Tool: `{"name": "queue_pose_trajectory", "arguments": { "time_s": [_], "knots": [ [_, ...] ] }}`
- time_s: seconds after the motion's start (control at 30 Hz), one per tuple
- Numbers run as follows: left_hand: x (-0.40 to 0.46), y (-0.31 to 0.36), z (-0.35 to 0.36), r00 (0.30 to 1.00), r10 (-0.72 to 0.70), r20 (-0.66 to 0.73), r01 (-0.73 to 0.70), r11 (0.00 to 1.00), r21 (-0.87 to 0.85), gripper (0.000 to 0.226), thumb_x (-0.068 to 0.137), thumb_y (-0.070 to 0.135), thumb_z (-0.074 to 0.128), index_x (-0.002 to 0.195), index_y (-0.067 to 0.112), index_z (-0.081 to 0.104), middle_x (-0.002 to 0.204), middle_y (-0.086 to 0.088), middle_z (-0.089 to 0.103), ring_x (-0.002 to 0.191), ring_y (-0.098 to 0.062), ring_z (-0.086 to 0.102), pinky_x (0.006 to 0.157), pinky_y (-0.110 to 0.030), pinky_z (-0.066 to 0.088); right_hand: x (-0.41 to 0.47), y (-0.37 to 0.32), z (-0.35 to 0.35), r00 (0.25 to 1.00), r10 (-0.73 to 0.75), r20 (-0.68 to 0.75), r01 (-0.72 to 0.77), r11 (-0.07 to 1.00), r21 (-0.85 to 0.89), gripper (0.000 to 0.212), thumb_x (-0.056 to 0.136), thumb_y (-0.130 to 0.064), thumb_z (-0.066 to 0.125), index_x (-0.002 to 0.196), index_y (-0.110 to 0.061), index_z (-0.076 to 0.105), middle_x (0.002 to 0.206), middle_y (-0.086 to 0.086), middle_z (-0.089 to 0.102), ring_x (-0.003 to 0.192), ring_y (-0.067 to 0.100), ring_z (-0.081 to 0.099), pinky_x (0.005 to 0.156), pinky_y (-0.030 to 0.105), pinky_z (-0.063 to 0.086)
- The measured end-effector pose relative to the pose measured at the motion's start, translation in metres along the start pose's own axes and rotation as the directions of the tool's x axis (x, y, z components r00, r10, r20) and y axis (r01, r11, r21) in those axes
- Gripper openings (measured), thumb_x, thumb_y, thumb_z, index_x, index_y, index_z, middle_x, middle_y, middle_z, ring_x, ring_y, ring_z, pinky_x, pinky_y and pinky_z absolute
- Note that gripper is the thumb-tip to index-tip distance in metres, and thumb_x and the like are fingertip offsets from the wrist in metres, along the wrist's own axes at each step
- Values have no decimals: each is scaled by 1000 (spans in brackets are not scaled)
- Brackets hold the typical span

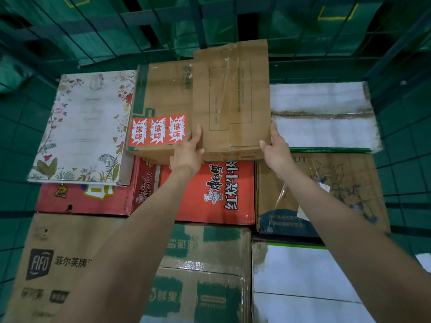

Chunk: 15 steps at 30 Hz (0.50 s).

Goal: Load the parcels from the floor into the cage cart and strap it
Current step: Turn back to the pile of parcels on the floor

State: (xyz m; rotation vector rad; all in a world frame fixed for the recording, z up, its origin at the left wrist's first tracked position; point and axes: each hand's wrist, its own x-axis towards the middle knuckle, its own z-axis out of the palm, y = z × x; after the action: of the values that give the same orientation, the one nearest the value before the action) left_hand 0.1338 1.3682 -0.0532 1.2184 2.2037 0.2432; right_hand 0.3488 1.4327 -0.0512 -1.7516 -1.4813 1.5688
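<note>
A plain brown taped carton (231, 96) lies on top of the stacked parcels inside the green wire cage cart (396, 127). My left hand (187, 151) grips its near left corner, thumb on top. At the near right corner my right hand (276, 151) holds the carton the same way. The carton partly overlaps a brown box with red fragile stickers (161, 113) on its left.
Around it lie a floral white box (86, 127), a white-topped box (324, 115), red noodle cartons (210, 194), a cartoon-printed brown box (338, 183), a FIFO carton (53, 264), a green-printed carton (203, 271) and a white box (300, 283). Green mesh walls enclose three sides.
</note>
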Motion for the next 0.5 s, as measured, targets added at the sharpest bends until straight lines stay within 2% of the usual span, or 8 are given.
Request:
{"name": "queue_pose_trajectory", "arguments": {
  "time_s": [0.1, 0.2, 0.27, 0.33, 0.43, 0.5],
  "knots": [
    [-4, 11, -11, 999, -27, 19, 22, 969, 244, 67, 102, 25, 48, 154, 44, 10, 160, 0, 23, 141, -32, 33, 110, -59, 32, -3, -7, -5, 1000, 26, 7, -25, 998, -51, 66, 104, -13, 45, 158, -24, 9, 161, 3, 28, 147, 22, 28, 121, 39, 25],
    [-19, 13, -11, 1000, -10, 12, 7, 969, 248, 58, 103, 31, 44, 154, 36, 18, 157, -7, 29, 139, -35, 32, 109, -59, 33, -21, -2, -9, 999, -23, -45, 20, 996, -83, 57, 104, -11, 46, 156, -20, 26, 150, 5, 46, 135, 24, 46, 113, 42, 39],
    [-37, 11, -5, 1000, 8, 22, -9, 998, 61, 52, 104, 29, 43, 153, 27, 29, 160, -7, 25, 143, -34, 31, 113, -57, 31, -38, 3, -11, 996, -13, -89, 10, 1000, -25, 51, 102, -7, 48, 151, -18, 38, 142, 4, 53, 128, 21, 51, 109, 38, 43],
    [-70, 11, 0, 999, -11, 35, 19, 977, -213, 48, 105, 22, 43, 152, 20, 34, 160, -5, 29, 142, -33, 34, 115, -49, 32, -60, 9, -8, 994, 8, -110, -4, 999, 39, 45, 101, -6, 49, 145, -16, 47, 138, 2, 57, 122, 16, 54, 107, 33, 43],
    [-120, 12, 4, 996, -74, 54, 91, 859, -505, 40, 104, 13, 42, 144, 12, 46, 143, -5, 53, 129, -29, 52, 104, -33, 42, -94, 20, -4, 993, 12, -115, 2, 993, 121, 31, 98, -3, 54, 126, -12, 60, 118, -1, 67, 108, 12, 62, 104, 35, 47],
    [-155, 11, 4, 993, -114, 37, 113, 789, -604, 32, 103, 8, 42, 131, 9, 57, 124, -4, 65, 114, -19, 61, 86, -14, 47, -126, 25, -2, 993, 11, -118, 12, 981, 191, 22, 97, 1, 53, 113, -9, 63, 97, -2, 68, 92, 12, 66, 95, 34, 53]
  ]
}}
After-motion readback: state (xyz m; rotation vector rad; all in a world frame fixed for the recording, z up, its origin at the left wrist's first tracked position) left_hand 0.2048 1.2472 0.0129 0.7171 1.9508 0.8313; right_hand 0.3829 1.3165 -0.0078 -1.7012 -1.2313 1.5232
